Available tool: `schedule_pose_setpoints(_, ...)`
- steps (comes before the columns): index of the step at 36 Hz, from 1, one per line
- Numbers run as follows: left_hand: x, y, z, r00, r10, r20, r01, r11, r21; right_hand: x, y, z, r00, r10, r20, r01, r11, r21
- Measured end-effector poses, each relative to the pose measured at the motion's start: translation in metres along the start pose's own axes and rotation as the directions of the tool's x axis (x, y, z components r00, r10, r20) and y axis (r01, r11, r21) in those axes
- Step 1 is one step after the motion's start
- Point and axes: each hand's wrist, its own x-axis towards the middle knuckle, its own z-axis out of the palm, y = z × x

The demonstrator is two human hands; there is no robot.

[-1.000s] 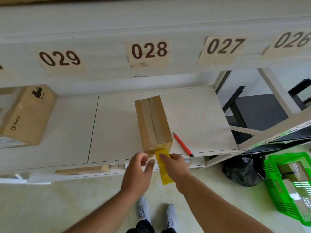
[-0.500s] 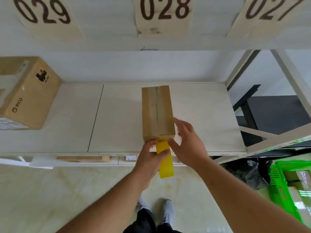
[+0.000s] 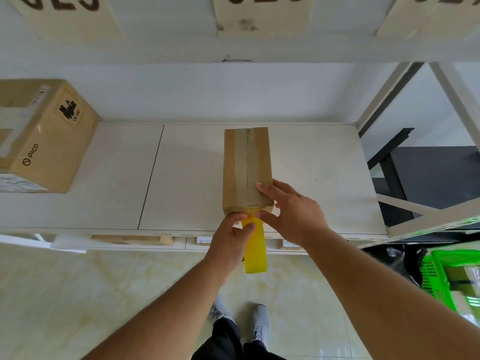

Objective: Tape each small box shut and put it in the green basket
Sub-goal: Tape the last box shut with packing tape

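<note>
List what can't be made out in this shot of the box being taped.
- Shelf number labels, head view: cut off by the top edge.
- Green basket: cut off by the right edge, contents blurred.
- Small box near end: hidden by the left hand and right hand.
- Yellow tape: the left hand's grip covers its side.

Bare forearms, black trousers, and grey sneakers.

Both forearms reach up from bottom of frame, converging at centre. Left hand: fingers curled, thumb and forefinger pinching. Right hand: fingers spread and fairly straight, fingertips pressing down, thumb toward the left hand.
</note>
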Motion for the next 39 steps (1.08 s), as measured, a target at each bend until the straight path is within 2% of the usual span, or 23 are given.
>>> schedule_pose_setpoints(5,0.006,0.001,0.001,0.999,-0.004,-0.033,0.003,1.000,-0.014,0.004,0.000,-0.002,1.000,-0.009,0.029,0.009,1.000,0.009)
schedule_pose_setpoints(8,0.004,0.002,0.005,0.999,-0.012,-0.033,0.011,0.999,-0.035,-0.001,0.008,-0.006,0.997,-0.010,0.070,-0.006,0.975,0.221)
schedule_pose_setpoints(10,0.004,0.002,0.008,1.000,0.000,-0.029,-0.002,0.999,-0.037,-0.008,0.024,-0.008,0.987,0.153,-0.050,-0.122,0.915,0.384)
schedule_pose_setpoints(12,0.003,0.002,0.007,1.000,0.014,-0.024,-0.015,0.999,-0.041,-0.012,0.043,-0.006,0.887,0.428,-0.172,-0.315,0.834,0.454)
schedule_pose_setpoints(13,0.003,0.001,0.007,1.000,0.021,-0.023,-0.022,0.999,-0.046,-0.011,0.054,-0.003,0.837,0.521,-0.164,-0.416,0.802,0.428)
schedule_pose_setpoints(14,0.003,0.001,0.006,0.999,0.028,-0.020,-0.029,0.998,-0.047,-0.011,0.063,0.001,0.819,0.564,-0.105,-0.497,0.788,0.362)
schedule_pose_setpoints(16,0.003,0.000,0.005,0.999,0.040,-0.009,-0.040,0.998,-0.051,-0.007,0.074,0.014,0.835,0.546,0.070,-0.549,0.816,0.180)
schedule_pose_setpoints(18,0.004,0.000,0.005,0.999,0.048,0.003,-0.048,0.998,-0.050,-0.002,0.075,0.026,0.845,0.505,0.175,-0.515,0.857,0.016)
schedule_pose_setpoints(21,0.003,-0.001,0.005,0.998,0.060,0.028,-0.059,0.997,-0.043,0.004,0.073,0.040,0.868,0.471,0.158,-0.435,0.874,-0.217)
schedule_pose_setpoints(23,0.003,0.000,0.005,0.998,0.061,0.033,-0.060,0.997,-0.042,0.009,0.073,0.044,0.875,0.463,0.140,-0.414,0.867,-0.276)
schedule_pose_setpoints(30,-0.002,0.001,0.004,0.999,0.028,-0.018,-0.029,0.994,-0.102,0.006,0.070,0.037,0.859,0.495,0.131,-0.468,0.863,-0.193)
schedule_pose_setpoints(34,-0.004,0.003,0.007,0.999,-0.002,-0.049,-0.004,0.993,-0.115,-0.014,0.069,0.019,0.862,0.503,0.071,-0.507,0.860,0.062)
schedule_pose_setpoints(37,-0.002,0.002,0.009,0.995,-0.009,-0.101,-0.002,0.994,-0.108,-0.036,0.062,0.003,0.888,0.460,-0.001,-0.444,0.858,0.259)
schedule_pose_setpoints(39,0.000,0.002,0.009,0.992,-0.025,-0.121,0.009,0.991,-0.132,-0.048,0.056,-0.008,0.908,0.410,-0.085,-0.371,0.882,0.292)
